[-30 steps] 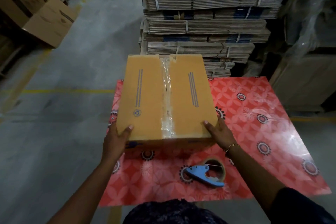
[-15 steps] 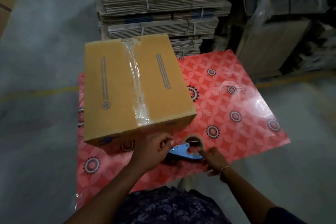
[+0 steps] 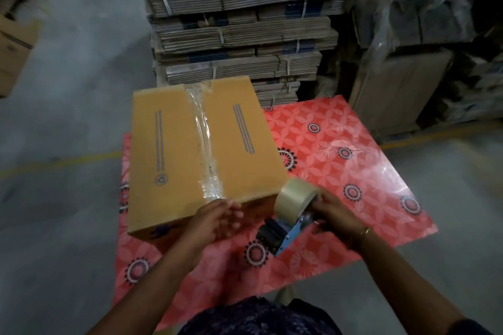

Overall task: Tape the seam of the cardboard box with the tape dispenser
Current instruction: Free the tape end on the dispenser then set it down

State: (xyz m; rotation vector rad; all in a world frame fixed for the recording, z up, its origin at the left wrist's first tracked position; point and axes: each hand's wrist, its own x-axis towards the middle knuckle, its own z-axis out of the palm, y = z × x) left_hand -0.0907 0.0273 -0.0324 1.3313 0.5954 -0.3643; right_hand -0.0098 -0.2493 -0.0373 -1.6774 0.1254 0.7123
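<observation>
A closed cardboard box sits on the left part of a red patterned table. Clear tape runs along its top seam from the far edge to the near edge. My right hand grips a blue tape dispenser with a clear tape roll, lifted just off the table by the box's near right corner. My left hand is blurred at the box's near edge below the seam, fingers apart, holding nothing.
Strapped bundles of flat cardboard are stacked right behind the table. Wrapped goods and a board stand at the right. Another box lies on the grey floor at the far left, beyond a yellow line.
My right hand has picked the tape dispenser up off the table and raised it beside the box. My left hand has moved from the dispenser to the box's near edge.
</observation>
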